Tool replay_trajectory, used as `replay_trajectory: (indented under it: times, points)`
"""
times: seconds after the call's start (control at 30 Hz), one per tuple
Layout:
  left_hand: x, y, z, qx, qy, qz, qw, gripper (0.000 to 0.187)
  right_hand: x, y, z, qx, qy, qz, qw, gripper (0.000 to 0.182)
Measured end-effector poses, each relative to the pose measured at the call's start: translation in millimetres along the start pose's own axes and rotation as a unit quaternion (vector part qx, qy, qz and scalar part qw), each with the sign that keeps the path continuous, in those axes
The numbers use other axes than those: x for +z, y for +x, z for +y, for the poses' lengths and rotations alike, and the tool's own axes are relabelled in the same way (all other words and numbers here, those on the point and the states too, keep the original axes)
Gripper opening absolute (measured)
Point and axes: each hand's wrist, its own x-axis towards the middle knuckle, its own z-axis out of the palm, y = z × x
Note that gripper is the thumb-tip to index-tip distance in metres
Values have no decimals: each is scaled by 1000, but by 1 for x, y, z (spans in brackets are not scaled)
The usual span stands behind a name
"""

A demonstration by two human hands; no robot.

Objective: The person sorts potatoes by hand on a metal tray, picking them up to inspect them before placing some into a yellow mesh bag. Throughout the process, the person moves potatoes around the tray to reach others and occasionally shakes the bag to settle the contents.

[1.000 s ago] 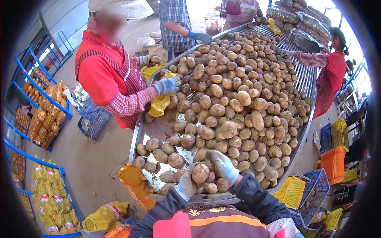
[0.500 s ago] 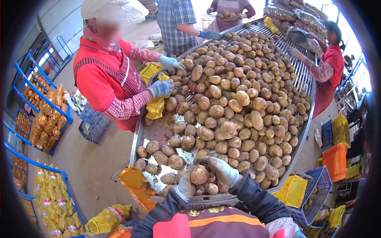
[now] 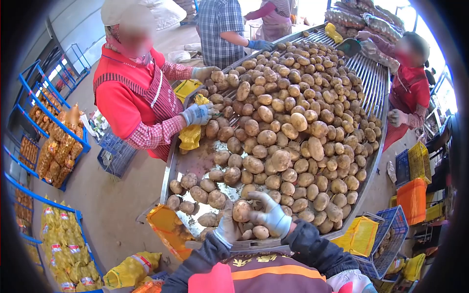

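A round brown potato (image 3: 242,211) with dirt on its skin is held between my gloved hands at the near end of the sorting table. My left hand (image 3: 228,228) grips it from the lower left, its fingers partly hidden. From the right, my right hand (image 3: 274,219) has its fingers bent around the potato's side, some of them spread. Smaller potatoes (image 3: 261,232) lie just below, close to both palms. A large heap of potatoes (image 3: 298,122) covers much of the table beyond, and several loose ones (image 3: 199,194) rest to the left.
The metal table edge (image 3: 168,171) runs along the left. An orange crate (image 3: 168,229) stands at the near left corner; yellow (image 3: 359,237) and blue crates (image 3: 393,219) stand right. A person in red (image 3: 132,97) handles potatoes at left; another (image 3: 408,93) stands across, and others are behind.
The potato in my hands has shifted slightly up and left and looks turned. My right hand has moved down with its fingers more spread. The person across has straightened up.
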Motion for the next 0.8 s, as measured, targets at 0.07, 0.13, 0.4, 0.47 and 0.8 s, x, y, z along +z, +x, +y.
replay_trajectory:
  times: [0.07, 0.13, 0.4, 0.47, 0.8]
  points:
    - [1, 2, -4, 3, -19, -16, 1000, 70, 6, -6, -14, -140, -229, -34, 963, 54]
    - [3, 1, -8, 6, 42, 33, 999, 69, 7, -2, 0, -212, -266, -12, 940, 38]
    - [15, 0, -10, 4, 2, 141, 990, 68, 2, 1, -17, -240, -258, 52, 934, 23]
    - [14, -4, -9, 11, 40, 56, 998, 67, 5, 1, -12, -255, -275, 7, 927, 24]
    - [18, 5, -14, 38, 14, 186, 982, 76, 5, 1, -20, -281, -321, 31, 904, 23]
